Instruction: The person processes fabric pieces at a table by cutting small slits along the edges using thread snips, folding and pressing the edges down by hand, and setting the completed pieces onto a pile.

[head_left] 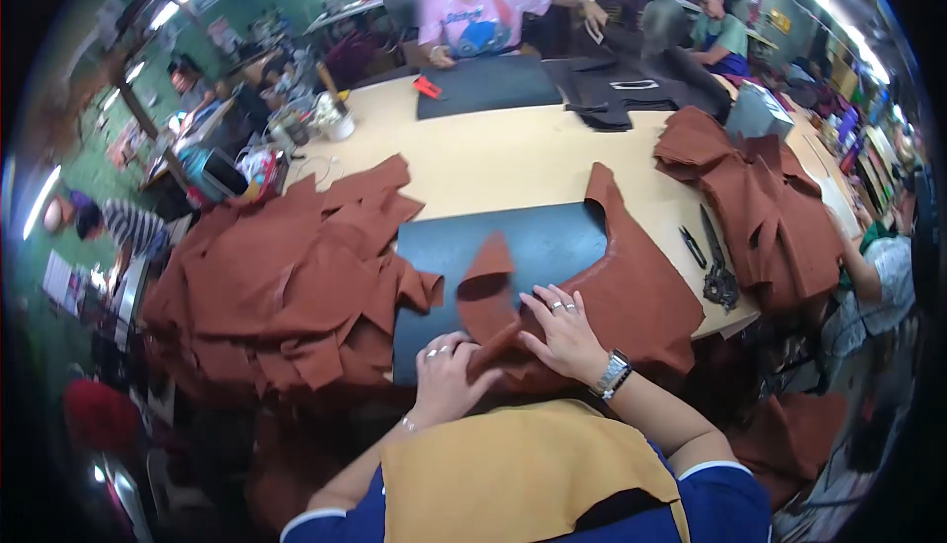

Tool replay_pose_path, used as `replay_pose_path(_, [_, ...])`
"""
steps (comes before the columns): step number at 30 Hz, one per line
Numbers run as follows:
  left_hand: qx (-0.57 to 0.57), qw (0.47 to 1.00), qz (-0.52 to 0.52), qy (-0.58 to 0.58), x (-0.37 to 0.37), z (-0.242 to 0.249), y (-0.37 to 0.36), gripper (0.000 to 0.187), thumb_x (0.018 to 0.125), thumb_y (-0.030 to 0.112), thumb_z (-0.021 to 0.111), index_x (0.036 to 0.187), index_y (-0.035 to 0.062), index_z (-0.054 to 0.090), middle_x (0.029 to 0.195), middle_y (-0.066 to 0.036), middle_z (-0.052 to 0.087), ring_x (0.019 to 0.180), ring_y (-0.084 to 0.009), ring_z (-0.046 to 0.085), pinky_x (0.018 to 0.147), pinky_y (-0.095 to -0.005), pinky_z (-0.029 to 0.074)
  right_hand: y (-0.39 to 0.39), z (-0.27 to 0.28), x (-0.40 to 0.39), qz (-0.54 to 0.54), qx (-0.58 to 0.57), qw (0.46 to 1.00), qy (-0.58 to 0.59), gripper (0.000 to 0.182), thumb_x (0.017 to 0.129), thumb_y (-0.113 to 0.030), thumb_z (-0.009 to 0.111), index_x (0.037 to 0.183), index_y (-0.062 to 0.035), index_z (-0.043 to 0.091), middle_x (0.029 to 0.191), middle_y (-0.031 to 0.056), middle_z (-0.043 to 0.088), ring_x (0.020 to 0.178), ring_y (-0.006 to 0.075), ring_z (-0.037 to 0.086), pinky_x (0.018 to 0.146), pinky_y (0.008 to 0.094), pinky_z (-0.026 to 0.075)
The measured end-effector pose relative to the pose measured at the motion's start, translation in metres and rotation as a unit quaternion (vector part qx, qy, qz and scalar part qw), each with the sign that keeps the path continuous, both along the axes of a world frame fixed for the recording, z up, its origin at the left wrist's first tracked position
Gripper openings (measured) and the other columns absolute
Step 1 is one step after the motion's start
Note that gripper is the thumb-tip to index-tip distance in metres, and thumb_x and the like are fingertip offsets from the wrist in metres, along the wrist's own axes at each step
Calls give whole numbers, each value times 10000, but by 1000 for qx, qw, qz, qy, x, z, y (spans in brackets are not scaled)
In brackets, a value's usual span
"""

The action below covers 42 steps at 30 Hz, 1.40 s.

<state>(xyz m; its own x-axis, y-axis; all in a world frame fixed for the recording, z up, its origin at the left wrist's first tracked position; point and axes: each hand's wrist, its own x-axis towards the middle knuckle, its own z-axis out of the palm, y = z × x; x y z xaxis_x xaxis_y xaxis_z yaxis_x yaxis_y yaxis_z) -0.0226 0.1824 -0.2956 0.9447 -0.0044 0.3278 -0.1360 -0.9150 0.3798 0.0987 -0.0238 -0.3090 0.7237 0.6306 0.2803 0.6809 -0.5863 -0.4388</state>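
Observation:
A rust-brown leather-like sheet lies over a dark cutting mat at the table's near edge. Its near left part is folded up, and a narrow flap stands upright, blurred by motion. My left hand is closed on the folded edge, thumb apart; some of its fingertips are hidden. To the right, my right hand rests on the same sheet with fingers stretched out and thumb spread beside the fold. Rings show on both hands, and a watch is on my right wrist.
Loose brown pieces are heaped at left, with another brown stack at right. Large scissors and small snips lie between sheet and stack. Across the table, a person stands by a second dark mat with a red tool.

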Motion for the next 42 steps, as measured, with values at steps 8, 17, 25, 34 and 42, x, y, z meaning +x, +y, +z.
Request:
replay_pose_path(8, [-740, 658, 128, -45, -2, 46, 79, 445, 994, 267, 557, 1351, 6, 514, 1288, -78, 597, 1170, -177, 563, 1040, -336, 427, -3, 51, 37, 2, 197, 977, 80, 440, 984, -243, 552, 1345, 4, 507, 1344, 197, 538, 1282, 335, 477, 1094, 408, 362])
replay_pose_path(17, [-450, 492, 471, -577, -349, 141, 343, 318, 994, 251, 459, 1122, 13, 625, 1133, -147, 676, 1045, -293, 651, 934, -437, 518, -33, -12, 80, -25, 4, 999, 28, 476, 1045, -389, 388, 1274, -33, 604, 1368, 168, 541, 1307, 328, 465, 1141, 469, 235])
replay_pose_path(25, [41, 544, 651, -527, -378, 177, 308, 492, 980, 325, 528, 1109, -148, 494, 1143, -282, 600, 979, -378, 621, 858, -449, 489, -36, -18, 85, -23, -14, 999, 20, 483, 1054, -398, 373, 1262, -37, 618, 1379, 159, 537, 1316, 319, 457, 1151, 475, 218])
replay_pose_path(34, [-119, 758, 621, 160, -283, -171, 295, 675, 991, 455, 454, 1437, -31, 315, 1379, -315, 429, 1287, -462, 400, 1052, -471, 359, -31, -6, 74, -36, -2, 999, 8, 381, 1024, -325, 471, 1243, -52, 622, 1353, 165, 551, 1296, 345, 476, 1132, 503, 264])
replay_pose_path(42, [-276, 626, 629, -369, -224, -183, 278, 581, 1053, 301, 428, 1486, -58, 281, 1545, -263, 285, 1426, -337, 313, 1173, -401, 266, -28, 3, 70, -40, -1, 999, 5, 355, 995, -314, 525, 1223, -63, 633, 1327, 159, 565, 1281, 356, 478, 1129, 522, 279])
